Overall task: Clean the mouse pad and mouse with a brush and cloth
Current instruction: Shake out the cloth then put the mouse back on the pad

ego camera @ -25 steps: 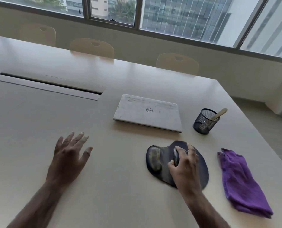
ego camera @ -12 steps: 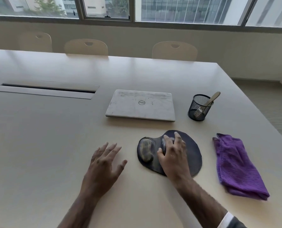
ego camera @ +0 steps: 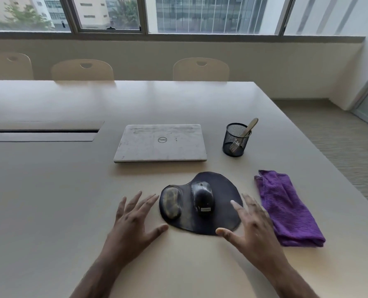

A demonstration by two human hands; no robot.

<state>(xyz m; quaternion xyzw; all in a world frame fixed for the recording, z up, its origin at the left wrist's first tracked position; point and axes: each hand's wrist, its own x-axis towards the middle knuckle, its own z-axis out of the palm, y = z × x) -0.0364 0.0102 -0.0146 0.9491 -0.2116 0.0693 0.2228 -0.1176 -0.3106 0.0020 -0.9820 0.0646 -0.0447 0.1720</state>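
A dark mouse pad (ego camera: 222,211) with a worn gel wrist rest (ego camera: 172,203) lies on the table in front of me. A black mouse (ego camera: 202,197) sits on the pad, uncovered. My left hand (ego camera: 133,222) rests open on the table just left of the pad, fingers spread. My right hand (ego camera: 250,229) hovers open at the pad's right edge, thumb near its front rim. A folded purple cloth (ego camera: 286,209) lies to the right of the pad. A brush with a wooden handle (ego camera: 248,127) stands in a black mesh cup (ego camera: 234,139) behind the pad.
A closed white laptop (ego camera: 160,143) lies behind the pad. The beige table (ego camera: 50,201) has a cable slot (ego camera: 41,131) at the left. Its right edge runs close to the cloth. Chairs (ego camera: 200,68) line the far side under the windows.
My right hand has let go of the mouse and moved to the pad's right edge. My left hand has come in from the left to the pad's left side.
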